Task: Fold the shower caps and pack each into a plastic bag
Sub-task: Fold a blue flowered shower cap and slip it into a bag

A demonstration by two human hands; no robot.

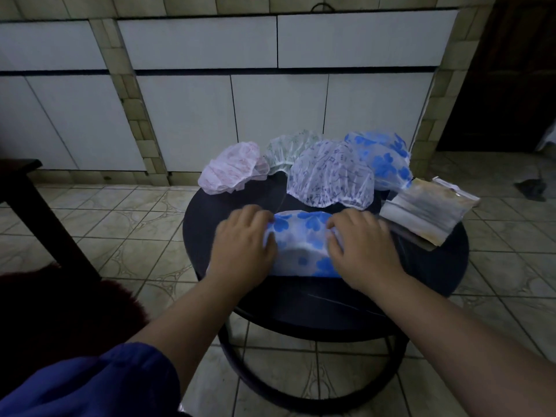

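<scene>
Both hands rest on a thin, crinkly blue-flowered shower cap (301, 245) lying flattened near the front middle of the round dark surface (427, 266). The left hand (243, 242) lies palm down over the cap's left edge, fingers loosely bent and pressing the filmy plastic. The right hand (361, 245) covers the right edge, its fingertips curled into the material; whether they pinch it I cannot tell.

Along the far rim sit four more puffed, gathered caps, each with a frilled elastic edge: a pink-printed one (233, 168) at the left, a pale green-printed one (288, 149) behind it, a white one with small dark-blue marks (331, 176) in the middle, and a second blue-flowered cap (382, 158) at the right. Just beside that, at the right edge, lies a flat stack of clear glossy plastic bags (427, 212), rectangular and slightly tilted.

A blue sleeve (90, 383) shows on the left arm. The floor (120, 224) is glazed patterned tile
</scene>
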